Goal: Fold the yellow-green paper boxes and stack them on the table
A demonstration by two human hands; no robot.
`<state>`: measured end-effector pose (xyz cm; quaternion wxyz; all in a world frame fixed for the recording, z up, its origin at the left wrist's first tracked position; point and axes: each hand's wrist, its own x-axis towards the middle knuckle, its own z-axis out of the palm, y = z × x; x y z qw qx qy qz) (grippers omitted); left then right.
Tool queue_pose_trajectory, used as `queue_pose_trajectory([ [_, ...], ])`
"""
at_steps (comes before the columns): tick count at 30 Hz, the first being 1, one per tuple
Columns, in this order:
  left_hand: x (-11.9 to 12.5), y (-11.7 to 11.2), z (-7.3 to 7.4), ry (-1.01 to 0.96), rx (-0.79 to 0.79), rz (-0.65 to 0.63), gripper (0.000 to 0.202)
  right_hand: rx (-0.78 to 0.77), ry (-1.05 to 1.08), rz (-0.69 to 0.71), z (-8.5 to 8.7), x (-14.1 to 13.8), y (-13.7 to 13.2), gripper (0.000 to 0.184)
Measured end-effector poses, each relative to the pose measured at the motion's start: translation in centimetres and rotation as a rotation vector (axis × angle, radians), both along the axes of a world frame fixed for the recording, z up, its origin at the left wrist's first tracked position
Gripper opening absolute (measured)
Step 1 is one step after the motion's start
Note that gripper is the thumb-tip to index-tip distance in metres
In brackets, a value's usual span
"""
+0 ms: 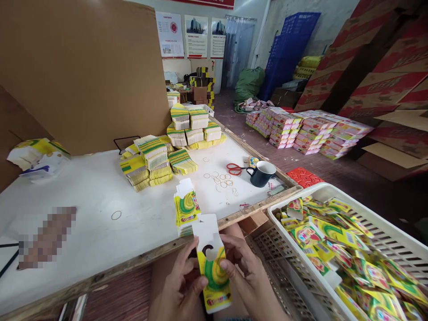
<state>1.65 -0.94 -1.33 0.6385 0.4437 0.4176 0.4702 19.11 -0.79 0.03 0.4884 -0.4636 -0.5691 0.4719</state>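
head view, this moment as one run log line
left hand: holding yellow-green carton | right hand: holding same carton | just beyond: small carton stack on table | right side: white basket, yellow cartons inside

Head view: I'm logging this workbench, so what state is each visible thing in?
Printed carton, held, white flap extended
Left hand, gripping the carton
Right hand, gripping the carton
Carton bundles, stacked
Rubber bands, loose
Red-handled scissors, lying down, blades unclear
Dark mug, upright
White basket, filled with loose cartons
Cardboard box, flaps open
Green sack, bulging
Blue crates, stacked
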Motion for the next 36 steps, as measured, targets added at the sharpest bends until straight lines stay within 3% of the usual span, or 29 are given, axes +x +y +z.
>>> queue_pose_trajectory([
  [7, -1.3, 0.1, 0.7, 0.040, 0.049, -0.263, 0.022, -0.008, -0.135, 0.194, 1.6, 1.4, 0.5, 0.016],
  [9, -1.3, 0.1, 0.7, 0.037, 0.015, -0.277, 0.030, -0.010, -0.190, 0.197, 1.7, 1.4, 0.5, 0.013],
  [13, -0.9, 0.1, 0.3, -0.129, -0.079, -0.279, 0.084, -0.027, -0.119, 0.143, 0.8, 0.9, 0.4, 0.017],
  [14, -0.9, 0.2, 0.3, -0.170, -0.089, -0.302, 0.087, -0.025, -0.074, 0.121, 0.5, 0.8, 0.4, 0.020],
  [16, -0.8, 0.4, 0.2, -0.183, -0.096, -0.337, 0.072, -0.026, -0.027, 0.085, 0.1, 0.8, 0.4, 0.033],
  [19, -0.9, 0.6, 0.2, -0.048, -0.041, -0.286, 0.044, -0.008, -0.082, 0.059, 0.1, 1.4, 0.7, 0.029],
  [21, -0.8, 0.7, 0.1, 0.071, 0.016, -0.216, 0.041, -0.019, -0.114, 0.067, 0.4, 1.8, 0.9, 0.030],
  [24, -0.7, 0.7, -0.2, 0.159, 0.062, -0.204, 0.042, -0.157, -0.196, 0.158, 0.7, 1.8, 1.2, 0.027],
  [28, -0.6, 0.5, -0.8, 0.163, 0.095, -0.290, 0.044, -0.201, -0.379, 0.161, 0.2, 0.8, 1.4, 0.033],
  [32, -0.7, 0.4, -1.0, 0.097, 0.068, -0.277, 0.044, -0.186, -0.460, 0.116, -0.3, -0.2, 1.3, 0.027],
  [36, -0.5, 0.5, -1.1, -0.006, 0.016, -0.248, 0.044, -0.182, -0.510, 0.101, -0.7, -0.5, 1.2, 0.033],
])
